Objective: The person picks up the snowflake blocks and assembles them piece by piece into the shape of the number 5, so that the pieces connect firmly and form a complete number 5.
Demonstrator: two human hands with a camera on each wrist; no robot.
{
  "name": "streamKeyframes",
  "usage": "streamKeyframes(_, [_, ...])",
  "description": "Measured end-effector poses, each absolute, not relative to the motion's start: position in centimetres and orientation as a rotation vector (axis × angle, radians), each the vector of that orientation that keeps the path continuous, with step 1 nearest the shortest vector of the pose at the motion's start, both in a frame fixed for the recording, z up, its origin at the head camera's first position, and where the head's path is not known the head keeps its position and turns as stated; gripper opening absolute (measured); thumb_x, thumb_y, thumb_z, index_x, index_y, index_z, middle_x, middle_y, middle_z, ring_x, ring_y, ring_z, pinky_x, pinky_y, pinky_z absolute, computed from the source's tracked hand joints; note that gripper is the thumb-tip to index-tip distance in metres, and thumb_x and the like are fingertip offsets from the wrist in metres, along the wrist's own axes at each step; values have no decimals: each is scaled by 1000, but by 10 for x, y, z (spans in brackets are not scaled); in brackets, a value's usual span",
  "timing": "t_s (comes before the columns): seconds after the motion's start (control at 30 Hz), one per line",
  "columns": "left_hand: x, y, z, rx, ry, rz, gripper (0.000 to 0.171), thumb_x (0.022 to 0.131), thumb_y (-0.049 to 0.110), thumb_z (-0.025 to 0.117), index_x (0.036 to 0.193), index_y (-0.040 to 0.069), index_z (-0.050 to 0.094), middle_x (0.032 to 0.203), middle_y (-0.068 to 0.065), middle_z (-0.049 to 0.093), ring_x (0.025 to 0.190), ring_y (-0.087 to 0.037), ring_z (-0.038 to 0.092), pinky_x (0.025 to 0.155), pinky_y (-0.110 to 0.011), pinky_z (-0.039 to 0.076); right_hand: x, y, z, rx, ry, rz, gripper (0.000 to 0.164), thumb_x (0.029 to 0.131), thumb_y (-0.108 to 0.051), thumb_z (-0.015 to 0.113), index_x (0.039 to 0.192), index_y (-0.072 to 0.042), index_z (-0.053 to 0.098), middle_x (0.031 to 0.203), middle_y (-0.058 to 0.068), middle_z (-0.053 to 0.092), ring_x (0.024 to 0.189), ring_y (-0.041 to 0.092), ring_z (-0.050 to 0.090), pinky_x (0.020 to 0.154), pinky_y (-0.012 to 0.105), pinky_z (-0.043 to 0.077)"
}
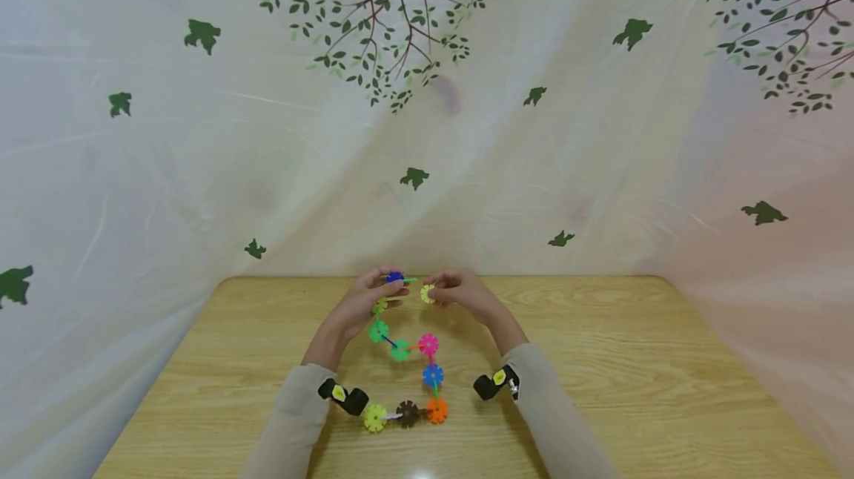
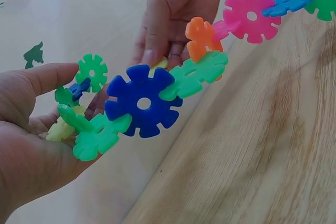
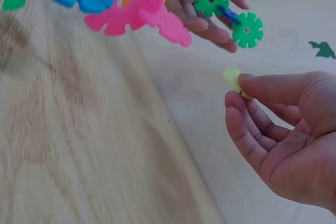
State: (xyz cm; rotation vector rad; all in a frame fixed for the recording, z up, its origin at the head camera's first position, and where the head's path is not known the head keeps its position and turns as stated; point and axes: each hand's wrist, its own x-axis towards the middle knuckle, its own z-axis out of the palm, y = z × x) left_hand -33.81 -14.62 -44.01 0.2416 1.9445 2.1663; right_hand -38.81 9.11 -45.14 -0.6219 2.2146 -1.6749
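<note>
A chain of interlocking plastic snowflake discs, with a dark blue disc (image 2: 143, 102) and a pink disc (image 1: 428, 344) among its links, hangs from my left hand (image 1: 365, 302). The left thumb and fingers hold the chain near its upper end, where a green disc (image 3: 247, 30) sticks out past the fingertips. My right hand (image 1: 469, 293) pinches one loose yellow disc (image 3: 231, 78) between thumb and fingertips. A small gap parts this yellow disc from the chain's green end disc. In the left wrist view, the chain partly hides the yellow disc.
Toward me the chain runs through an orange disc (image 1: 437, 411) and a dark brown disc (image 1: 408, 413) to a yellow-green disc (image 1: 375, 417). Beneath is a wooden table (image 1: 600, 390). A pale curtain (image 1: 500, 190) with leaf prints stands behind its far edge.
</note>
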Motion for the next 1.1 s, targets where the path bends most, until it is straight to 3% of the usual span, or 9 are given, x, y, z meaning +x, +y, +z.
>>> streamKeyframes(0.17, [-338,-145,-441,233,1953,2165,34,105,13,57,135,-1,51,117,-2,63,111,-17,66,109,-49,50,-383,87,-442,-616,2179,-1827,30,94,-1,68,120,13,64,82,-6,69,74,12,68,81,44,62])
streamKeyframes(0.3, [-338,-144,-442,227,1959,2168,33,105,13,57,135,0,51,116,-2,64,111,-17,67,108,-48,50,-379,84,-438,-592,2138,-1937,30,93,2,68,119,16,63,81,-6,70,72,9,68,76,32,61])
streamKeyframes(0.4, [-338,-143,-442,226,1959,2169,36,105,13,56,137,-3,49,115,-1,64,112,-20,67,108,-48,51,-377,83,-436,-574,2121,-1992,28,92,3,68,117,15,63,81,-5,70,72,10,69,75,31,62])
streamKeyframes(0.53, [-338,-142,-442,220,1952,2174,36,105,13,57,136,-3,50,114,-1,64,119,-28,64,107,-47,51,-374,83,-434,-561,2118,-2031,27,92,3,69,116,14,64,82,-5,71,73,12,71,80,42,63])
streamKeyframes(0.67, [-339,-142,-442,214,1944,2182,33,105,13,57,135,-1,52,114,-1,65,117,-27,65,110,-50,49,-374,82,-432,-549,2119,-2041,28,92,4,69,117,15,63,83,-4,71,73,12,71,87,55,60])
streamKeyframes(0.77, [-339,-142,-442,211,1945,2183,33,105,13,57,135,-1,52,113,-1,65,112,-22,66,110,-52,48,-374,82,-432,-536,2109,-2050,27,92,4,69,116,15,63,83,-3,72,72,12,72,86,54,60])
streamKeyframes(0.97, [-339,-143,-442,214,1952,2178,34,105,14,57,134,-1,52,114,-2,65,115,-25,65,106,-45,53,-375,81,-433,-539,2095,-2053,26,92,4,69,116,14,62,84,-3,73,73,13,73,83,47,63])
streamKeyframes(1.1, [-339,-144,-441,223,1954,2176,34,105,15,58,134,-1,53,115,-4,64,113,-24,65,103,-41,54,-373,80,-433,-527,2081,-2053,24,93,3,69,114,12,62,84,-2,73,73,13,73,90,59,58])
